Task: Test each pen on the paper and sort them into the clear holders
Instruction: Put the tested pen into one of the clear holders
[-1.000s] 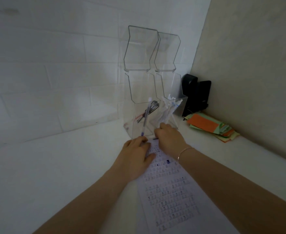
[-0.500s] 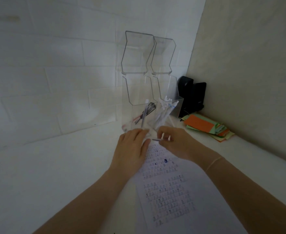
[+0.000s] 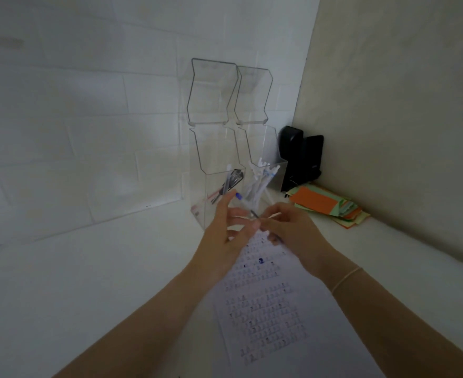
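The thin pen with a dark tip (image 3: 254, 214) sits between your two hands, raised just above the far end of the white sheet of paper covered in rows of small blue test marks (image 3: 266, 304). Only its short tip section shows; the barrel is hidden behind your fingers, and motion blur makes its colour hard to read.

Your right hand (image 3: 290, 227) has its fingers curled, pinching the pen near the tip. A slim white piece (image 3: 274, 214) projects from the same grip; you cannot tell whether it is a cap or part of the pen.

Your left hand (image 3: 229, 236) is spread, fingers relaxed and apart, meeting the right hand at the pen. Whether it actually grips the pen cannot be determined. A small blue object (image 3: 238, 196) shows at its fingertips, too blurred to identify.

Behind the hands stand two tall clear acrylic holders side by side. The left clear holder (image 3: 211, 148) contains a few dark and red pens. The right clear holder (image 3: 255, 137) contains a bundle of white pens. Their lower fronts are covered by your hands.

To the right lie a stack of orange and green paper slips (image 3: 326, 204) and a black device (image 3: 301, 156) in the corner.
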